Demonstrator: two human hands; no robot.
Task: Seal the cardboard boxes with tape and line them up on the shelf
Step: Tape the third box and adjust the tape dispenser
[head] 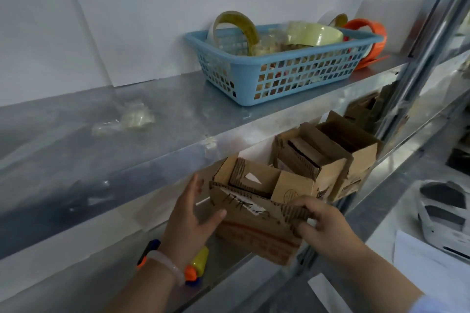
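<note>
Room: you face a metal shelving unit against a white wall point(127, 20).
Upper shelf point(178, 114): dull, scuffed sheet metal; a crumpled clear scrap point(132, 119) lies on it, well apart from the basket.
Blue plastic basket point(292, 79): on the upper shelf's right part, holding a yellowish tape roll point(236, 25) on edge; an orange tape roll point(376, 30) stands just beside it.
Nearest cardboard box point(254, 226): on the lower shelf, flaps open, unsealed.
Second open box point(305, 160), third open box point(356, 155): behind it, in a row to the right.
Left hand point(193, 216): released, fingers straight, beside the nearest box's left side.
Right hand point(323, 226): your fingers grip the nearest box's front flap.
Yellow object point(199, 259): below your left wrist, possibly a bottle; blurred.
Right edge: white paper point(419, 262).
</note>
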